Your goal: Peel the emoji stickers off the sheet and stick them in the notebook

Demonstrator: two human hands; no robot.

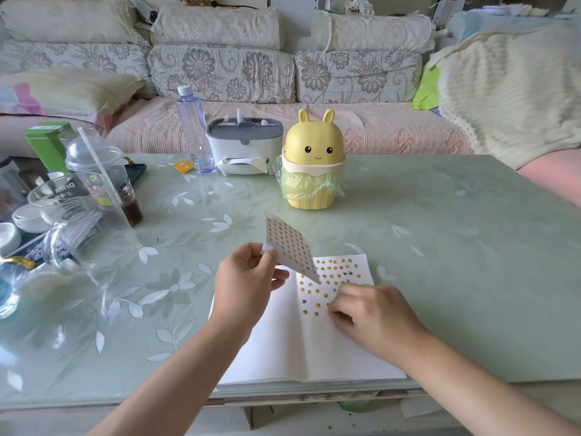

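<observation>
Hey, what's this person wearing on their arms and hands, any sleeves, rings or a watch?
Nothing shows: the left hand and right hand are bare, no gloves, rings or watch; the left forearm and right forearm are uncovered to the frame's edge, no sleeve in view.

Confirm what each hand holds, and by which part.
Left hand pinches the sticker sheet by its lower corner, raised above the notebook. Right hand: fingers touch the right page; a sticker under them cannot be told.
</observation>
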